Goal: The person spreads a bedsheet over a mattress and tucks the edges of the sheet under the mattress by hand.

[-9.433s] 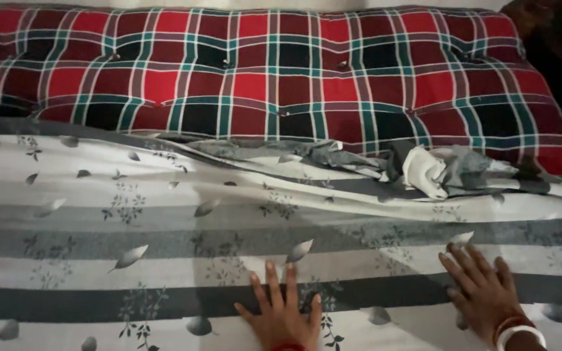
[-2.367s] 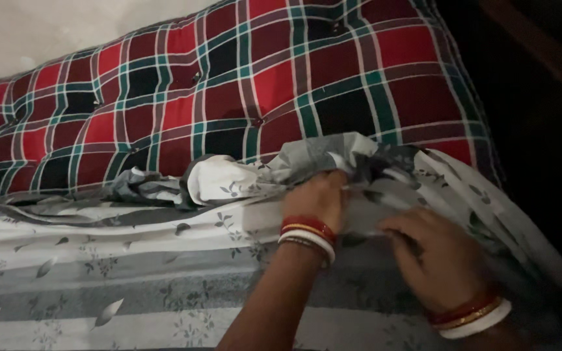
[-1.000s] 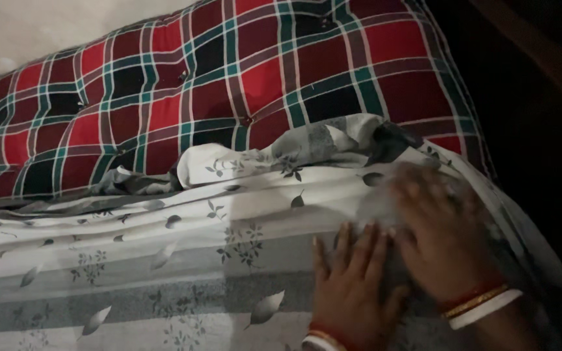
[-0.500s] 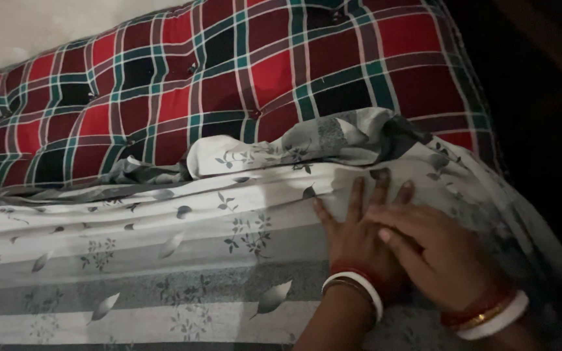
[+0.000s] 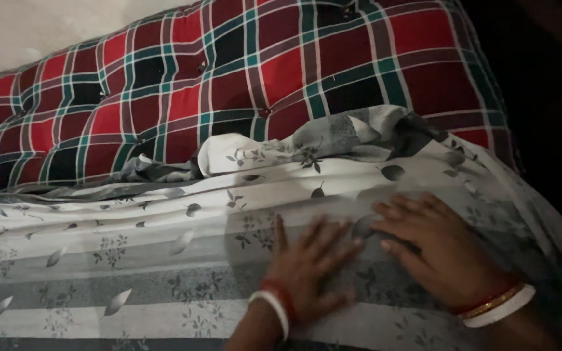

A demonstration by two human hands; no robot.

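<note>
A grey and white striped bedsheet (image 5: 131, 260) with a leaf print covers the near part of a red, green and black checked mattress (image 5: 229, 78). My left hand (image 5: 310, 266) lies flat on the sheet, fingers spread, red and white bangles at the wrist. Right beside it my right hand (image 5: 440, 250) also presses flat on the sheet, its fingertips close to the left hand's. Just beyond both hands the sheet's far edge is bunched into a crumpled ridge (image 5: 333, 140) against the bare mattress.
A pale wall (image 5: 47, 26) shows at the top left behind the mattress. The mattress's right edge (image 5: 499, 117) drops into dark shadow, where nothing can be made out.
My left hand has slid back toward me and to the left across the sheet. My right hand stays pressed near the same spot. Earlier both hands were gripping the bunched edge.
</note>
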